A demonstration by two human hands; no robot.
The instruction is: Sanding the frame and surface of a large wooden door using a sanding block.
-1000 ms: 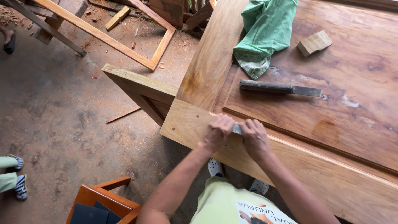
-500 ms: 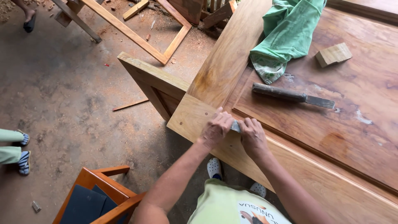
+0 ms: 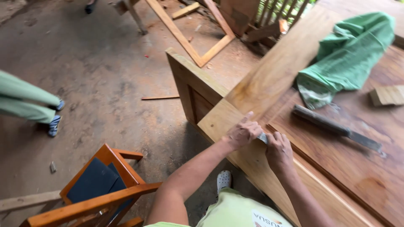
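Both my hands press a small flat metal scraper blade (image 3: 262,137) against the pale frame of a large wooden door panel (image 3: 261,84) lying flat. My left hand (image 3: 243,132) grips the blade's left end and my right hand (image 3: 278,149) grips its right end. Only a sliver of grey metal shows between the fingers. The hands sit near the panel's corner, on the light-coloured rail next to the darker inset board (image 3: 349,164).
A chisel with a dark handle (image 3: 334,128), a green cloth (image 3: 347,59) and a small wood block (image 3: 387,95) lie on the panel. A wooden chair with a dark seat (image 3: 101,185) stands at lower left. Another person's legs (image 3: 29,103) are at the left. A wooden frame (image 3: 198,38) lies on the dirt floor.
The view has swung to the left, so the panel and hands now sit further right in the picture. Both hands stay clamped on the scraper at the same spot on the rail.
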